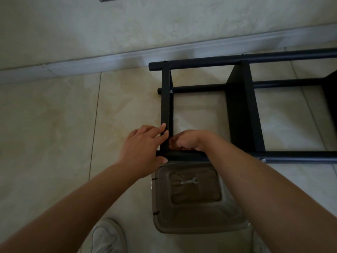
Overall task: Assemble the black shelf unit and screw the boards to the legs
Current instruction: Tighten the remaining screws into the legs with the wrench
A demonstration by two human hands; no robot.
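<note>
I see open floor tile (54,115) left of the shelf unit (240,110), giving my left hand (144,148) free approach. Between the end board (166,106) and the next board (242,110) is an open bay, where my right hand (187,141) sits. A plastic bin (197,220) stands close under the near leg (300,156), crowding that side.

The shelf unit (246,106) runs off the right edge, the right hand (187,141) hides its fingertips behind the end board (166,106), and a shoe (107,236) is cropped below.
</note>
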